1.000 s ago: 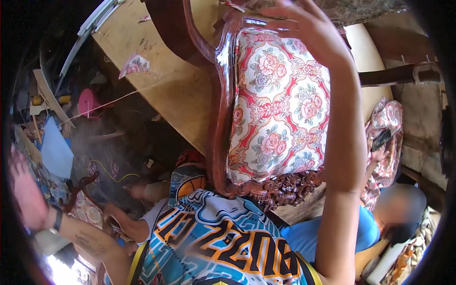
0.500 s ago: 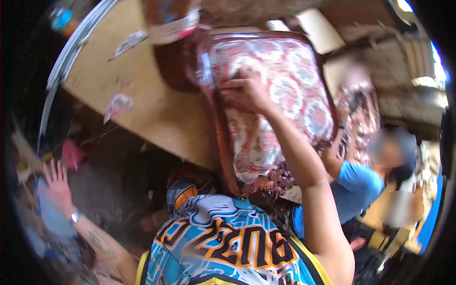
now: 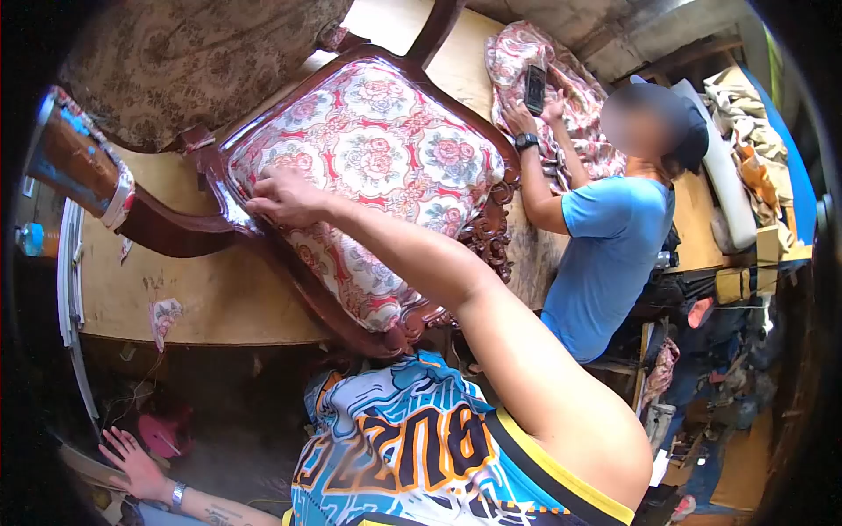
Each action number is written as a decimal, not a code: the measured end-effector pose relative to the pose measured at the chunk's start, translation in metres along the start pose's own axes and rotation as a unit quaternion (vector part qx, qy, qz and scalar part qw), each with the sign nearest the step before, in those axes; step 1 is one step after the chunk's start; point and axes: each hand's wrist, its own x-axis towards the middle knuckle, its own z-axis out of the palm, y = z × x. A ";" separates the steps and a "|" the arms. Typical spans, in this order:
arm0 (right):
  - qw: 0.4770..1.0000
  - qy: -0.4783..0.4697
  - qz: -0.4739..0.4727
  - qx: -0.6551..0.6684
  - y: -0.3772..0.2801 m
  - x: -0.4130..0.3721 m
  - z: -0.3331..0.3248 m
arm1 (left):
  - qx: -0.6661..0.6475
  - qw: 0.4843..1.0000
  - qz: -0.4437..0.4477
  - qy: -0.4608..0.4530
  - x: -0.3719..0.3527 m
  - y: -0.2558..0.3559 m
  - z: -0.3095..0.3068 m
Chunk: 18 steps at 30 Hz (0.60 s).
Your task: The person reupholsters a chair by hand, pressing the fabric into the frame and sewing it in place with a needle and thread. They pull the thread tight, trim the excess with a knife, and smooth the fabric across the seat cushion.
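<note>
A wooden chair with a dark, glossy carved frame point(image 3: 294, 276) lies tilted on the table, its seat covered in red-and-white floral upholstery fabric point(image 3: 373, 153). My right hand point(image 3: 289, 198) rests at the near-left edge of that seat, beside the frame. Its fingers are curled down against the fabric, and whatever lies under the fingertips is hidden. Far off to the lower left, my left hand point(image 3: 136, 469) is held out over the floor with fingers spread, holding nothing. Near it is a pink object point(image 3: 167, 434).
A co-worker in a blue shirt point(image 3: 605, 254) stands at the right, hands on floral cloth point(image 3: 526, 53) with a phone point(image 3: 535, 89) by them. A brown patterned chair back point(image 3: 175, 53) is at upper left. A fabric scrap point(image 3: 163, 320) lies on the table point(image 3: 228, 307).
My view has turned, so the chair appears rotated and further left. My right hand stays at the seat's edge. My left hand remains spread, now lower in view.
</note>
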 end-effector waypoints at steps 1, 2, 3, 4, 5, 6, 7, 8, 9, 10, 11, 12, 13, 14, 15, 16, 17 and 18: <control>0.994 0.007 0.050 0.102 -0.008 -0.005 0.002 | 0.001 1.000 0.001 -0.003 -0.008 -0.001 0.004; 0.974 0.012 0.098 0.202 -0.023 -0.010 -0.003 | 0.000 1.000 0.001 -0.012 -0.019 -0.003 0.009; 0.943 0.037 0.091 0.318 -0.041 -0.019 -0.017 | -0.001 1.000 0.001 -0.021 -0.030 -0.007 0.015; 0.897 0.061 0.082 0.429 -0.054 -0.031 -0.028 | -0.002 1.000 0.002 -0.031 -0.040 -0.012 0.020; 0.815 0.103 0.138 0.553 -0.057 -0.046 -0.030 | -0.013 0.999 -0.009 -0.042 -0.049 -0.017 0.024; 0.735 0.116 0.161 0.649 -0.068 -0.066 -0.051 | -0.068 0.972 -0.057 -0.218 -0.047 -0.023 0.016; 0.712 0.130 0.190 0.663 -0.074 -0.091 -0.074 | -0.118 0.909 -0.105 -0.386 -0.036 -0.031 0.002; 0.688 0.143 0.219 0.677 -0.076 -0.120 -0.098 | -0.165 0.812 -0.151 -0.539 -0.036 -0.035 -0.004; 0.703 0.167 0.228 0.653 -0.075 -0.153 -0.120 | -0.133 0.841 -0.128 -0.509 -0.055 -0.039 0.010; 0.716 0.191 0.236 0.629 -0.074 -0.189 -0.145 | -0.087 0.869 -0.111 -0.474 -0.065 -0.044 0.019; 0.801 0.208 0.210 0.521 -0.077 -0.225 -0.176 | -0.043 0.894 -0.093 -0.436 -0.076 -0.049 0.027; 0.832 0.254 0.267 0.414 -0.088 -0.261 -0.206 | 0.002 0.916 -0.074 -0.395 -0.086 -0.055 0.036; 0.871 0.278 0.256 0.315 -0.086 -0.306 -0.230 | 0.197 0.917 0.048 -0.345 -0.118 -0.065 0.062; 0.882 0.315 0.260 0.234 -0.091 -0.344 -0.256 | 0.308 0.897 0.148 -0.280 -0.133 -0.082 0.078; 0.886 0.364 0.243 0.156 -0.100 -0.379 -0.282 | 0.433 0.806 0.324 -0.240 -0.174 -0.101 0.115; 0.882 0.411 0.215 0.077 -0.110 -0.413 -0.306 | 0.486 0.728 0.436 -0.209 -0.225 -0.113 0.154; 0.872 0.456 0.178 -0.004 -0.121 -0.446 -0.330 | 0.434 0.683 0.512 -0.286 -0.256 -0.128 0.172; 0.856 0.491 0.135 -0.092 -0.132 -0.478 -0.353 | 0.376 0.652 0.495 -0.433 -0.290 -0.144 0.185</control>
